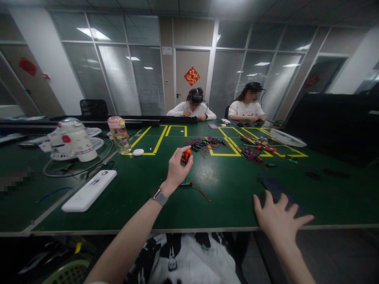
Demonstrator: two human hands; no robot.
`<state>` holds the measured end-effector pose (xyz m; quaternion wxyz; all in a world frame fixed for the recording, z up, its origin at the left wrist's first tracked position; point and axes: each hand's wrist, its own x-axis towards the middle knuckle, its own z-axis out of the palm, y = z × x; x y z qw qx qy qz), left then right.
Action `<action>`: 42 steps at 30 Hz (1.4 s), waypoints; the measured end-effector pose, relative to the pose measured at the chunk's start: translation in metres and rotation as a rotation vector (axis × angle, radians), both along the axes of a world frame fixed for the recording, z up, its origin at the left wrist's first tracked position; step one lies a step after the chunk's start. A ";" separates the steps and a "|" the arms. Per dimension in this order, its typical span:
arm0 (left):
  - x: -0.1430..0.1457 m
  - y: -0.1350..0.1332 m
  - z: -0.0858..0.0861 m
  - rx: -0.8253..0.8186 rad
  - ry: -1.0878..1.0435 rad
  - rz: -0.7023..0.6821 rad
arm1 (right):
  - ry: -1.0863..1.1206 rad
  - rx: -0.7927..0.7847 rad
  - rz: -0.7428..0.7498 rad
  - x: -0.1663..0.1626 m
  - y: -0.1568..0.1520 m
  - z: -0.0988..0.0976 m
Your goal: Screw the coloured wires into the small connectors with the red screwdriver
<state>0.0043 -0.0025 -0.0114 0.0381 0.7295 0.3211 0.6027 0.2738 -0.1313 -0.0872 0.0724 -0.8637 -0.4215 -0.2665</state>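
Observation:
Pinched in my left hand (177, 165) is a small orange-and-black object (187, 156); its kind I cannot make out. Below that hand, a small green circuit board (186, 184) lies on the table with a red wire trailing to the right. My right hand (276, 217) has its fingers spread wide, palm down, near the table's front edge, and holds nothing. Just beyond its fingers is a dark flat object (274, 188), partly covered by them. A pile of small boards with red and blue wires (207, 144) lies beyond my left hand.
A second wired pile (251, 154) and red-handled tools (265, 148) lie at right. On the left are a white power bank (90, 191), a pink-lidded bottle (119, 136), a white cup (81, 142) and cables. Yellow tape marks the green table (225, 213). Two people sit opposite.

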 end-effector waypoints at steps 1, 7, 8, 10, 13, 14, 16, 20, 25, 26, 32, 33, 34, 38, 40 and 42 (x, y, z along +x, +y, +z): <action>0.000 0.000 0.000 0.002 -0.002 0.001 | 0.007 -0.002 0.003 0.001 0.000 0.000; 0.001 0.001 -0.002 0.004 -0.004 0.006 | 0.010 0.010 -0.013 0.001 0.001 -0.002; 0.001 0.002 -0.002 0.004 -0.004 0.008 | 0.012 0.012 -0.012 0.001 0.001 -0.002; 0.000 0.002 -0.002 0.004 -0.004 0.004 | 0.018 0.015 -0.001 0.001 0.001 -0.002; 0.000 0.001 -0.002 -0.001 0.005 -0.005 | 0.034 0.025 0.004 0.001 0.001 -0.002; 0.000 0.001 -0.001 -0.002 0.008 -0.007 | 0.041 0.028 0.003 0.001 0.001 -0.002; -0.001 0.001 -0.001 -0.003 0.010 -0.008 | 0.050 0.028 0.004 0.001 0.001 -0.002; -0.001 0.001 -0.001 -0.003 0.012 -0.010 | 0.057 0.026 0.003 0.000 0.001 -0.002; 0.000 0.001 0.000 -0.010 0.007 -0.015 | 0.063 0.024 -0.001 0.000 0.001 -0.001; 0.000 0.000 0.000 -0.013 0.005 -0.016 | 0.064 0.021 -0.002 0.000 0.002 -0.001; 0.000 0.001 -0.001 -0.015 0.001 -0.012 | 0.057 0.029 -0.006 0.003 0.002 -0.004; 0.000 0.002 -0.001 -0.015 0.001 -0.014 | 0.051 0.030 -0.005 0.003 0.002 -0.004; 0.000 0.002 -0.001 -0.013 -0.001 -0.013 | 0.044 0.028 -0.003 0.003 0.002 -0.005; 0.000 0.002 -0.002 0.002 -0.012 -0.003 | 0.029 0.023 -0.005 0.003 0.002 -0.005; 0.000 0.002 -0.002 0.008 -0.009 0.000 | 0.028 0.029 -0.005 0.003 0.002 -0.005; 0.000 0.002 -0.002 0.007 -0.002 0.001 | 0.029 0.035 -0.003 0.002 0.002 -0.004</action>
